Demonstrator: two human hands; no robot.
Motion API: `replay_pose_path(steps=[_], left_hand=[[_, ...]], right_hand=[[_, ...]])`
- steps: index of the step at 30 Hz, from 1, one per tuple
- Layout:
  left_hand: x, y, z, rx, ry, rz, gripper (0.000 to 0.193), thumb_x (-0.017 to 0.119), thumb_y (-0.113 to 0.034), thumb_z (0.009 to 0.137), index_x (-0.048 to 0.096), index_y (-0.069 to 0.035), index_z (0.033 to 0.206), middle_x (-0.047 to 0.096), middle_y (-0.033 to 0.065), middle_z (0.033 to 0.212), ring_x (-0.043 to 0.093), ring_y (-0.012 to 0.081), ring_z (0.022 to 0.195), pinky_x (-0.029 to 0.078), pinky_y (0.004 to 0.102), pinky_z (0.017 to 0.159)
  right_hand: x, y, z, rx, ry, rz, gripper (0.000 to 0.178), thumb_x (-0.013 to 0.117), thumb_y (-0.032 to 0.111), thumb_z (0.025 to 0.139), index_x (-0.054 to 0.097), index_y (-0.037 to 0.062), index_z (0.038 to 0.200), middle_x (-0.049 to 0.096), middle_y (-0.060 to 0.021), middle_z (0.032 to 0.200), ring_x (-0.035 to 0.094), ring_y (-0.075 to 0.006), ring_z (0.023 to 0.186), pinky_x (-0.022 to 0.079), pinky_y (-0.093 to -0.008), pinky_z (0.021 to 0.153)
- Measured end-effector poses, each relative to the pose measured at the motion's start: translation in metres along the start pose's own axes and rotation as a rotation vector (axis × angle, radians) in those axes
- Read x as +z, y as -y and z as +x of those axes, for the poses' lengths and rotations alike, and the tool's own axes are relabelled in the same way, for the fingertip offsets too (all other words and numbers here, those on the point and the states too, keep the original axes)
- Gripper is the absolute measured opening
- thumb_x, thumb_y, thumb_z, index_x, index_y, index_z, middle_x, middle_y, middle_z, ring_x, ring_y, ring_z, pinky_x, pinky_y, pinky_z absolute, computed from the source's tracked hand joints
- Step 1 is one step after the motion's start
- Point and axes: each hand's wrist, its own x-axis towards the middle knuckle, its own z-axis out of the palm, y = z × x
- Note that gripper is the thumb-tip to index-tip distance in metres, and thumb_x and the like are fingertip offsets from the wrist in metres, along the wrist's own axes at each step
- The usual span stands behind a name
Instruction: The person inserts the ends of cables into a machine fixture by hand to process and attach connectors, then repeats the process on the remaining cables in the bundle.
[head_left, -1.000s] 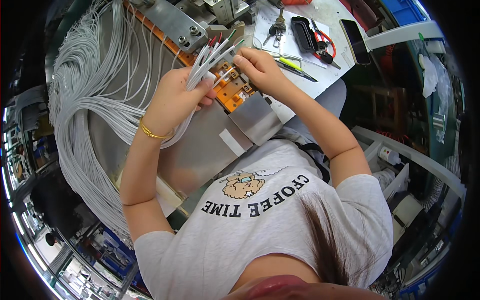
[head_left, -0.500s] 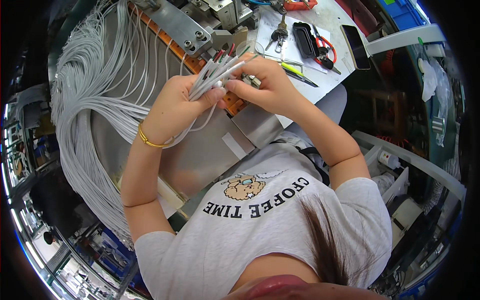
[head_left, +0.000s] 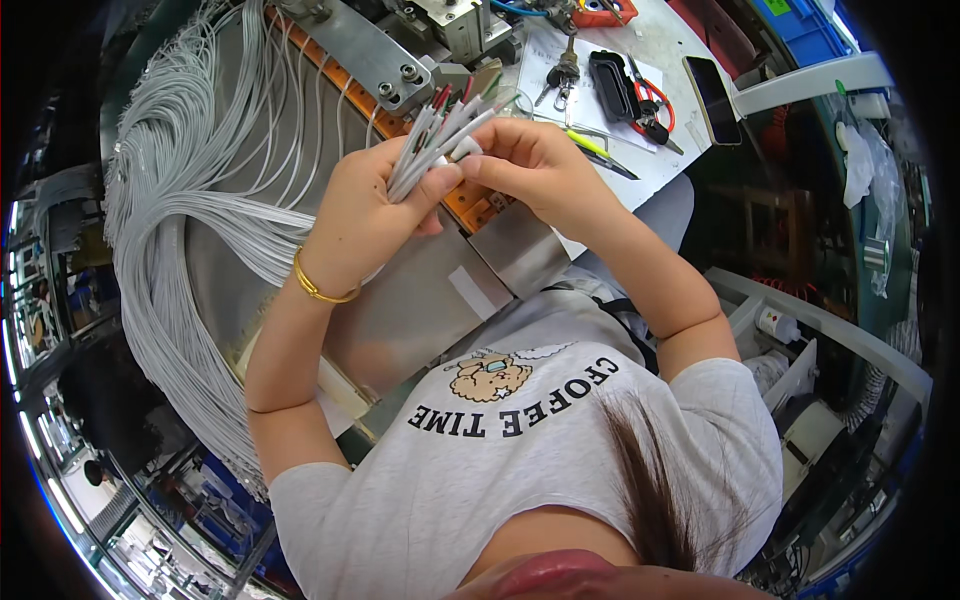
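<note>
A bundle of white cables (head_left: 418,158) is gripped in my left hand (head_left: 375,205), its ends fanned upward between thumb and fingers. Red and green wire ends show at the tips. My right hand (head_left: 540,170) meets it from the right, thumb and fingers pinched at a small white cylindrical piece (head_left: 466,149) beside the cable ends. Whether that piece belongs to one of the cables cannot be made out. Both hands are above an orange strip (head_left: 470,205) along the metal worktop. The left palm hides the lower part of the bundle.
A large mass of grey-white cables (head_left: 160,215) drapes over the left of the metal worktop (head_left: 400,320). A metal fixture (head_left: 370,60) stands just beyond my hands. On the white table at the right lie keys (head_left: 564,70), red-handled pliers (head_left: 655,110), a yellow pen-like tool (head_left: 590,145) and a phone (head_left: 712,98).
Both hands have shifted slightly right with the bundle. The cable ends are turned a little, and the white piece at the right fingertips shows more clearly.
</note>
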Motion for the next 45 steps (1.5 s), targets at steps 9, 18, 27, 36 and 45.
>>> replay_pose_path(steps=[9,18,27,36,45], left_hand=[[0.007,0.009,-0.001,0.102,-0.144,-0.068,0.014,0.058,-0.012,0.088,0.061,0.000,0.094,0.055,-0.0009,0.065,0.053,0.0055,0.051,0.043,0.0205,0.048],[-0.001,0.007,0.003,0.010,-0.035,-0.062,0.016,0.060,-0.015,0.086,0.060,0.001,0.092,0.055,-0.0004,0.065,0.051,0.0051,0.052,0.042,0.0202,0.048],[-0.026,0.013,0.008,-0.064,0.013,0.302,0.018,0.063,-0.016,0.083,0.062,0.001,0.086,0.058,0.0013,0.065,0.050,0.0069,0.057,0.040,0.0239,0.051],[-0.007,0.026,0.009,-0.038,0.038,0.295,0.019,0.062,-0.018,0.086,0.060,0.001,0.083,0.058,0.0002,0.066,0.049,0.0052,0.056,0.040,0.0216,0.052],[-0.008,0.002,0.007,-0.222,0.004,0.138,0.020,0.063,-0.020,0.085,0.064,0.000,0.085,0.058,0.0007,0.063,0.051,0.0068,0.055,0.042,0.0245,0.052]], right_hand=[[0.008,-0.002,-0.003,-0.420,-0.171,-0.705,0.014,0.058,0.012,0.087,0.059,-0.0019,0.091,0.061,-0.0041,0.080,0.056,-0.0105,0.073,0.045,-0.0246,0.066],[0.004,-0.004,0.002,-0.371,-0.196,-0.646,0.019,0.055,0.017,0.088,0.056,-0.0020,0.087,0.054,-0.0062,0.072,0.051,-0.0135,0.067,0.042,-0.0252,0.063],[-0.031,-0.032,0.017,-0.214,-0.172,-0.612,0.023,0.049,0.024,0.092,0.051,0.0021,0.085,0.048,-0.0022,0.072,0.042,-0.0096,0.067,0.037,-0.0254,0.061],[-0.038,-0.052,0.023,-0.166,-0.093,-0.299,0.023,0.050,0.024,0.092,0.049,0.0033,0.082,0.045,0.0009,0.071,0.040,-0.0046,0.068,0.034,-0.0218,0.060],[-0.028,-0.032,0.014,-0.138,-0.363,-0.574,0.020,0.055,0.018,0.089,0.055,0.0015,0.078,0.051,-0.0012,0.074,0.045,-0.0064,0.071,0.038,-0.0232,0.064]])
